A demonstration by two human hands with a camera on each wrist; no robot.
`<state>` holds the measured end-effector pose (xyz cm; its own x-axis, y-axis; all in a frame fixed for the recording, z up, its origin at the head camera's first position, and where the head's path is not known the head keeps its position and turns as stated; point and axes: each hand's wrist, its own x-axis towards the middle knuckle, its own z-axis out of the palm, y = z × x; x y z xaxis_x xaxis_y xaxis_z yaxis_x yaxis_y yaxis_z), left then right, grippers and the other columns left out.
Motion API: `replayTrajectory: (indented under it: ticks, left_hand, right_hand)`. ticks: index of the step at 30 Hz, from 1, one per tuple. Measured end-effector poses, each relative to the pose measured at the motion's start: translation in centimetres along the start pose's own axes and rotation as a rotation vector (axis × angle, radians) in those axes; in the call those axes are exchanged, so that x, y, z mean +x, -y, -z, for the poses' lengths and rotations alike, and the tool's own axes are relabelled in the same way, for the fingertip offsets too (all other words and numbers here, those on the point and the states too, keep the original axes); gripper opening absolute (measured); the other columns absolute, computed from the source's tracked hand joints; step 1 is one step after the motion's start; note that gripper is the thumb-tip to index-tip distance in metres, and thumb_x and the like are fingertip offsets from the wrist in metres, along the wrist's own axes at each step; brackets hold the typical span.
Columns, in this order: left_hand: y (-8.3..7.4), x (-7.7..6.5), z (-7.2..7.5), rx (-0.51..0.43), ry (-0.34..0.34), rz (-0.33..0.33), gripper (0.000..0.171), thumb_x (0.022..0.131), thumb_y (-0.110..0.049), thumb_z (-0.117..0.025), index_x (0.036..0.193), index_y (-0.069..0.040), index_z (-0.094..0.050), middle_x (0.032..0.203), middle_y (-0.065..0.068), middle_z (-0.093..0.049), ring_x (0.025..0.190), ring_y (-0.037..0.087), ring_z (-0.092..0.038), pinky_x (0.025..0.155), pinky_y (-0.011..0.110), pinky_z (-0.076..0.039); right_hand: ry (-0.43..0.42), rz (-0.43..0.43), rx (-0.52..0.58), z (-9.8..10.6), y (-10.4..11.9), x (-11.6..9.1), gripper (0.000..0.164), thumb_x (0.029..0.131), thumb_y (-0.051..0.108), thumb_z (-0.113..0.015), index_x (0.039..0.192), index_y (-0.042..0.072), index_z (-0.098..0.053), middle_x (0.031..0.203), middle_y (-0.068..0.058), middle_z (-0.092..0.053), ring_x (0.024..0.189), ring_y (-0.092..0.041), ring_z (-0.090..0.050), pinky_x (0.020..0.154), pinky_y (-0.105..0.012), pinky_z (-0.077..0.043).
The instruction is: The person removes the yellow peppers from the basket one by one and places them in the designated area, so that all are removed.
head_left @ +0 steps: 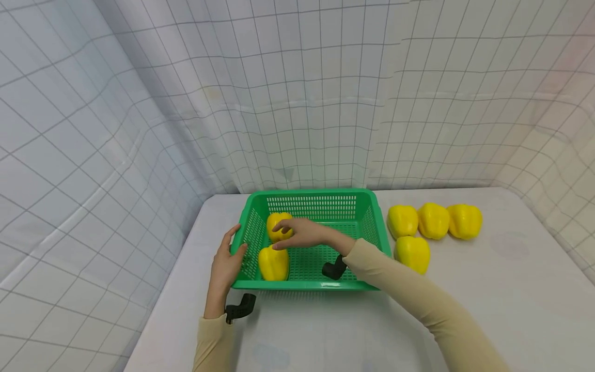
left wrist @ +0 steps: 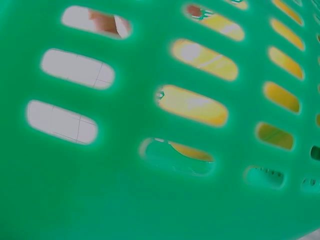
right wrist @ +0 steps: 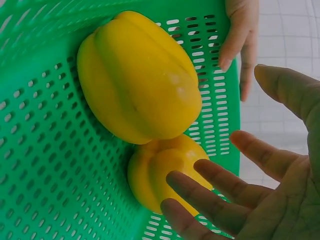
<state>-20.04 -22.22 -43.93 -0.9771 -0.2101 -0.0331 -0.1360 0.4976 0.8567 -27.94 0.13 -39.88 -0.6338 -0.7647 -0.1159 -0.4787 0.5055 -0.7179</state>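
A green plastic basket [head_left: 321, 285] with slotted walls stands on the table. My left hand [head_left: 226, 266] holds its left rim, thumb over the inner side and fingers outside. Inside, along the left wall, lie two yellow bell peppers: a near one [head_left: 273, 263] and a far one [head_left: 276, 221]. My right hand [head_left: 304, 232] hovers above them with fingers spread and nothing in its grasp. In the right wrist view, the right fingers [right wrist: 220, 187] partly cover one bell pepper [right wrist: 160, 170]. Through the basket wall [left wrist: 75, 190], the left wrist view shows yellow in the slots.
Several more yellow bell peppers [head_left: 434, 221] lie on the white table [head_left: 511, 289], right of the basket. One of them [head_left: 412, 253] sits nearer, partly behind the right forearm. A gridded white curtain [head_left: 316, 103] hangs around the back and sides.
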Motion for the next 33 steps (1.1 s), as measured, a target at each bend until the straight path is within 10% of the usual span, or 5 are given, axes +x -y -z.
replayTrajectory:
  ticks: [33]
  left_hand:
    - [0.2,0.1,-0.1,0.018,-0.008,-0.005,0.051,0.099,-0.023,-0.051,0.147,-0.024,-0.034,0.12,0.025,-0.056,0.081,0.03,-0.059,0.059,0.033,-0.045]
  right_hand:
    - [0.116,-0.137,-0.185,-2.7,0.0,2.5,0.061,0.09,0.051,-0.059,0.132,0.007,-0.053,0.117,-0.003,-0.059,0.099,-0.016,-0.052,0.087,-0.032,-0.042]
